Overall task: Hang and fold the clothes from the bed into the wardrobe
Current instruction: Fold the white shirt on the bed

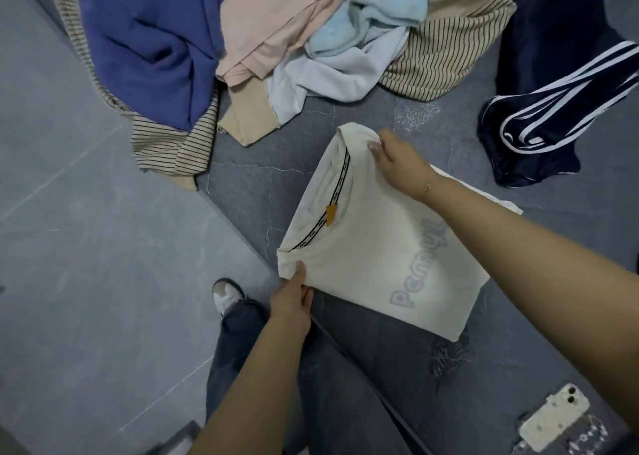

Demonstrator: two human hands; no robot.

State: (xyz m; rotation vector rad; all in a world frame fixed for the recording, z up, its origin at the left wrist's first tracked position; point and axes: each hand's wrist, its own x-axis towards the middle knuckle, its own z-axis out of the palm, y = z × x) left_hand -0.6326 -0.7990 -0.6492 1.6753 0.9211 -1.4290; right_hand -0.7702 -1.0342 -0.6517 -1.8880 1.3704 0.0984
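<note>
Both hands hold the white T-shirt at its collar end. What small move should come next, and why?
Probably fold the white T-shirt once more, bringing the collar end toward the hem. The left hand and right hand each pinch a corner of that end, and the shirt already lies narrowed on the bed.

Bedroom (clothes (262,40) on bed (345,116))

floor (69,230): grey tiles, pale grout lines seen, soft sheen | bed (373,119): dark grey cover printed with pale crack-like lines, edge seen running diagonally beside the floor | phone (549,420): laid on the bed at lower right | light: even, dim, no hard shadows cast
</note>
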